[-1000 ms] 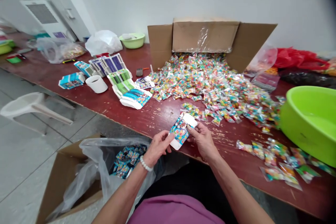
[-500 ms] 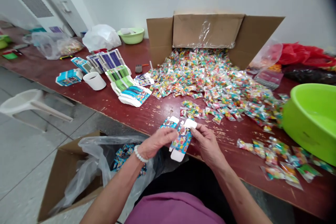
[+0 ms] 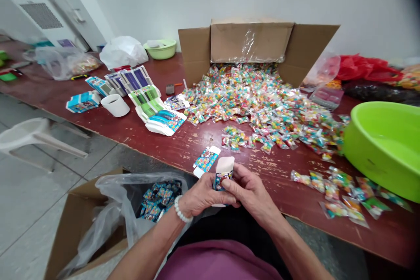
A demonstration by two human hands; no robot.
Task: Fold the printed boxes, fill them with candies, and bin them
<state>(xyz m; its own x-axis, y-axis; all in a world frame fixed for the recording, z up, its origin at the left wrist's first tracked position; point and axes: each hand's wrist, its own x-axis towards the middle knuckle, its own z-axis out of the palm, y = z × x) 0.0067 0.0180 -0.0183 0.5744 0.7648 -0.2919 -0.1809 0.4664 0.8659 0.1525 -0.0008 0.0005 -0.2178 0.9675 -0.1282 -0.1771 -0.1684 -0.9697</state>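
Observation:
Both hands hold one small blue printed candy box (image 3: 225,176) in front of me, its white top flap raised. My left hand (image 3: 204,195) grips the box from the left and below. My right hand (image 3: 251,190) wraps its right side, with the thumb across the front. Fingers cover much of the lower box. Just beyond, a second box, flat and blue (image 3: 206,159), lies on the red table (image 3: 183,151) near its front edge. Small clear candy packets (image 3: 236,136) lie past it, at the front of a large heap (image 3: 249,92).
An open carton (image 3: 251,43) stands behind the heap. A green basin (image 3: 377,148) is at right, with loose packets beside it. Stacked flat boxes (image 3: 149,100) and a white roll (image 3: 115,106) lie at left. Below, a plastic-lined carton (image 3: 85,210) holds small blue boxes; a white stool (image 3: 26,135) stands farther left.
The box in my hands has gone from flattened to opened out and more upright. My right hand has moved down and closed around it; the left thumb no longer crosses its front.

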